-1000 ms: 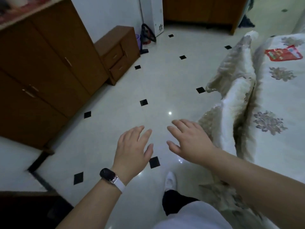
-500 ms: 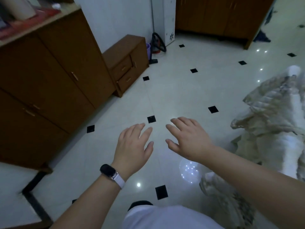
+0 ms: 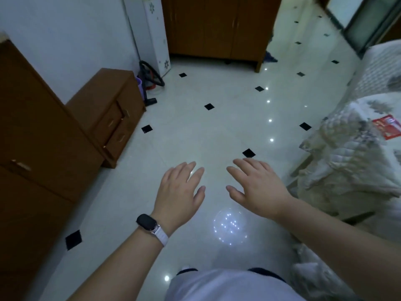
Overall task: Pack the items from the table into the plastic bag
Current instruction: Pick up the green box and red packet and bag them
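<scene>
Head view. The left hand (image 3: 181,195) and right hand (image 3: 258,190) are hovering side by side just below centre, palms down, fingers straight and slightly spread, thumbs pointing toward each other; both are holding nothing and touching nothing. A dark watch (image 3: 147,222) on a white strap is sitting on the left wrist. Both forearms are entering from 6 to 5 o'clock, above a white garment (image 3: 227,285).

A glossy pale tiled floor (image 3: 217,131) with small black diamond insets is reflecting ceiling lights. A tall brown cabinet (image 3: 32,137) is standing at 9 o'clock, with a low drawer unit (image 3: 108,109) beside it at 10 o'clock. A white appliance (image 3: 149,33) and a black hose (image 3: 152,72) are occupying 11 o'clock, and a brown wardrobe (image 3: 217,29) 12 o'clock. At 3 o'clock a quilted floral cloth (image 3: 347,166) is draping over a raised surface, and a red packet (image 3: 387,129) is lying on it, well apart from both hands.

Compared with half a second earlier, the view is pointing further right: the red packet is showing again, more of the cloth is appearing, and the hands are keeping the same spread pose.
</scene>
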Tool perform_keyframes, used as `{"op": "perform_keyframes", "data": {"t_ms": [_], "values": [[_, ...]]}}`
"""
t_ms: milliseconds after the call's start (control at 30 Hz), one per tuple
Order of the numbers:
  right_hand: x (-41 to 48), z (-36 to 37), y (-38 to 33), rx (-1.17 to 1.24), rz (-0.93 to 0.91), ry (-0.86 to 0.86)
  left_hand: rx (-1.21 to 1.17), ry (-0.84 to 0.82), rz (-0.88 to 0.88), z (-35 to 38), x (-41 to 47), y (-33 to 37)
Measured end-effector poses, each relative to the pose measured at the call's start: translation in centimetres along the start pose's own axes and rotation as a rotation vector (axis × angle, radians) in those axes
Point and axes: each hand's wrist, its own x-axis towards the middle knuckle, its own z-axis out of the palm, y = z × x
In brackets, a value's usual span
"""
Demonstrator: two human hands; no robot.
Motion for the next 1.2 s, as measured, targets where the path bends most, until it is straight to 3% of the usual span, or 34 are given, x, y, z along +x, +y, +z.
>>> {"op": "perform_keyframes", "data": {"t_ms": [333, 633, 900, 1200], "values": [[6.9, 0.3, 4.9, -0.105, 0.289, -0.022, -0.103, 0.040, 0.246, 3.6, 14.8, -3.8], [14.5, 5.6, 17.0, -0.038, 0.478, -0.032, -0.052, -0.032, 0.355, 9.3, 30.4, -2.6], [20.2, 6.0, 31.2, -0.003, 0.564, 0.035, -0.028, -0.033, 0.469, 13.3, 46.1, 2.2], [18.5, 4.6, 41.3, -0.072, 0.831, 0.078, -0.155, -0.054, 0.690, 18.9, 57.6, 10.3]]}}
